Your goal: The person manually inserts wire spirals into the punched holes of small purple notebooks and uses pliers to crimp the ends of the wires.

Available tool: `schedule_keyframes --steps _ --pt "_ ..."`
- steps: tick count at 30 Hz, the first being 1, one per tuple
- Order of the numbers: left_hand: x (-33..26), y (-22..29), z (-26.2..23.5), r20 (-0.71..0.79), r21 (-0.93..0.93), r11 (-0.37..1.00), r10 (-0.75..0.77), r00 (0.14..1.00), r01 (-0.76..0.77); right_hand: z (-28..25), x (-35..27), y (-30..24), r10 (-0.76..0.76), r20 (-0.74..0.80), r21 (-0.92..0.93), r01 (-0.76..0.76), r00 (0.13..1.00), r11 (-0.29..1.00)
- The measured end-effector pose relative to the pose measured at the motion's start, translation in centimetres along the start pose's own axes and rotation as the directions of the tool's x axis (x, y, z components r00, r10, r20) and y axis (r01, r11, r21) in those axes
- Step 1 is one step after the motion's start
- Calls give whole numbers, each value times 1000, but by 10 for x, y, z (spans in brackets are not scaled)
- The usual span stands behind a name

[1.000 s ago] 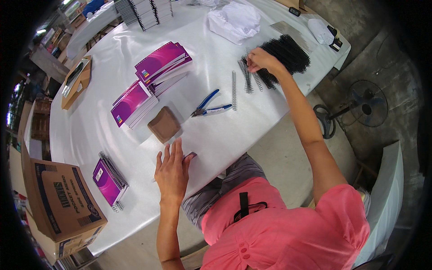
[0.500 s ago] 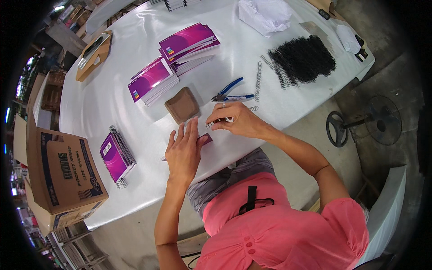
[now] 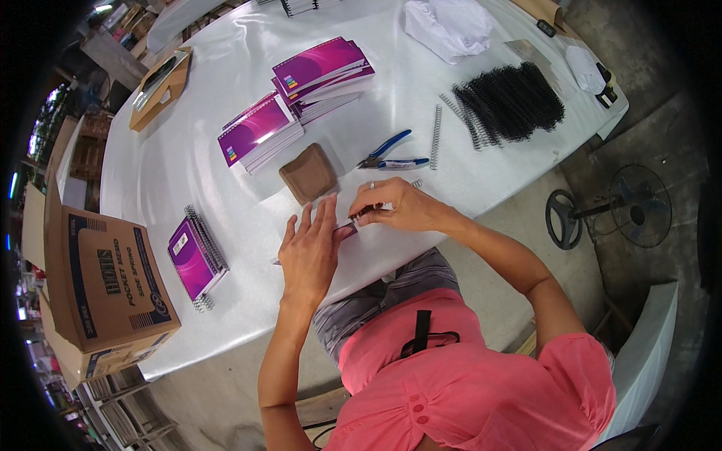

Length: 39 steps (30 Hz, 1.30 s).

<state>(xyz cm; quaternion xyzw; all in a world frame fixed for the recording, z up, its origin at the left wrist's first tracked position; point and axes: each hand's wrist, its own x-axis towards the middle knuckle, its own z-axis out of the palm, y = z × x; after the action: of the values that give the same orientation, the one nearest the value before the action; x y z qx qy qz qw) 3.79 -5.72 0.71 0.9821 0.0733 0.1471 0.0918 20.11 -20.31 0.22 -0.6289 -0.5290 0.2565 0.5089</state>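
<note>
pink short-slv top (image 3: pixel 481 383) w/ btns (image 3: pixel 421 410), gry trousers (image 3: pixel 410 289), ring (image 3: pixel 371 185)

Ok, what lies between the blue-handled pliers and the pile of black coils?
In the head view, a loose coil lies between the blue-handled pliers and the pile, nearer the pliers; a second coil slants along the pile's edge.

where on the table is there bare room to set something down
Bare tabletop lies between the spiral-bound notebooks and the left hand, and between the purple booklets and the white bag. It's crowded around the right hand, pliers and brown block, and at the black coils.
</note>
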Motion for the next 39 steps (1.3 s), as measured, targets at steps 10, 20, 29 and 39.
schedule_keyframes --steps 10,20,29,39 --pt "2 1 -4 -26 136 990 51 998 -47 -5 -5 -20 -16 114 -535 75 993 842" --pt "2 1 -16 193 -137 990 8 981 19 -31 41 -9 249 544 -352 -52 801 935" --pt "-5 -13 -14 -20 58 987 -148 989 149 -25 119 26 68 421 -591 217 904 777" --pt "-10 -21 -13 -51 19 983 -184 982 185 -47 84 27 -129 650 449 -241 749 860"
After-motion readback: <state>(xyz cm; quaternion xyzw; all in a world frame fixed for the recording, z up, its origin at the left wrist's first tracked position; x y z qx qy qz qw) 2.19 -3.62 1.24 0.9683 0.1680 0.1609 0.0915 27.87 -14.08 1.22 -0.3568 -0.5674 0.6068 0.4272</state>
